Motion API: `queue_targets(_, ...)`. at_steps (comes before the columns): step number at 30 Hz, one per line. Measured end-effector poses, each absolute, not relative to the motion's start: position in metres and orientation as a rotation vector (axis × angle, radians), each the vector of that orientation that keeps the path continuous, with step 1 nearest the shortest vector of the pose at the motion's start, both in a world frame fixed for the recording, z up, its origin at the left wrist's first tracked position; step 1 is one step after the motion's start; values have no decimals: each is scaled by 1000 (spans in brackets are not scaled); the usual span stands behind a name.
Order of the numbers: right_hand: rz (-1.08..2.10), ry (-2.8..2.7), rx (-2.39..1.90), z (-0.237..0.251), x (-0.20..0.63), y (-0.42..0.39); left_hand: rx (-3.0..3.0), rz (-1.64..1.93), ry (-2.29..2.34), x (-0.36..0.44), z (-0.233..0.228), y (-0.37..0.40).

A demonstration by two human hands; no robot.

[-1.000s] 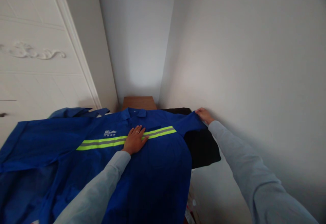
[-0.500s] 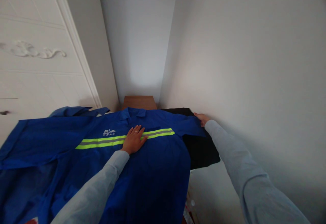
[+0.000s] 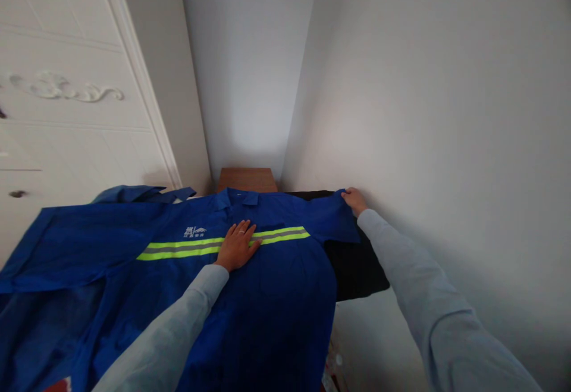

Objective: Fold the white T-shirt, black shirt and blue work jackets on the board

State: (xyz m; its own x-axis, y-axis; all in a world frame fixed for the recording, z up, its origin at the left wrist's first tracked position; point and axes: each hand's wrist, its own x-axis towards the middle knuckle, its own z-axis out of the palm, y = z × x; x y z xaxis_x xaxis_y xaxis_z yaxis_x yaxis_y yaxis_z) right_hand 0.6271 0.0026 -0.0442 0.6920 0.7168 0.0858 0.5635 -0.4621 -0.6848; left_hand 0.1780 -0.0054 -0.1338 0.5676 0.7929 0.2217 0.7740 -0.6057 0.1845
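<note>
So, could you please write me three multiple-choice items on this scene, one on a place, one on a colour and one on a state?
1. Where does the left hand rest?
A. on the jacket's reflective stripe
B. on the wardrobe door
C. on the wooden surface

2. What colour is the jacket?
A. red
B. blue
C. white

3. How is the left hand held?
A. in a fist
B. pinching cloth
C. flat, fingers spread

Answers: 1 A, the palm lies across the reflective stripe. 2 B, the cloth is blue, with only the stripe yellow and grey. 3 C, it lies open, while the right hand is at the jacket's far corner.
</note>
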Motion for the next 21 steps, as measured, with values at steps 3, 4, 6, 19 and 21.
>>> queue_targets(3, 189, -982, -2203, -41, 628, 10, 2733, 421, 1362, 178, -133, -6)
queue_targets(4, 184, -983, -2208, -42, 628, 11, 2736, 416, 1359, 178, -133, -6)
queue_targets(6, 204, -980, -2223, -48, 626, 11, 2739, 406, 1357, 178, -133, -7)
queue_targets(19, 816, -906, -2173, -49, 622, -8, 2760, 373, 1373, 178, -135, -5)
queue_targets(21, 780, -925, -2214, -43, 622, -10, 2764, 387, 1376, 178, -136, -6)
